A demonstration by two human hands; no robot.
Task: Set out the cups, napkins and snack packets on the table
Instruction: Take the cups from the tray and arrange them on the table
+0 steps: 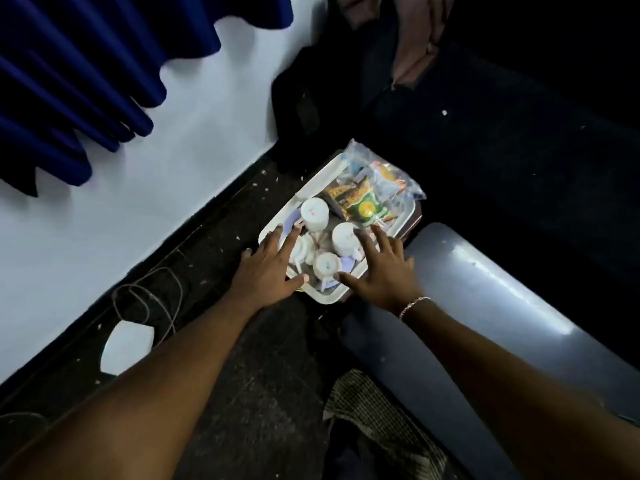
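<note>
While both my arms reach toward the middle of the frame, my left hand [268, 268] lies spread and flat over the near left corner of the white tray [325, 299], fingers splayed, gripping nothing. My right hand [382, 271] is spread too, over the tray's near right edge, holding nothing. Between my hands stand white cups [314, 213], upside down, one just beside my right fingertips [377, 233]. Beyond them, toward the upper right of the tray, lies a clear bag of snack packets [367, 199]. Something pale purple peeks from under the cups; I cannot tell what.
</note>
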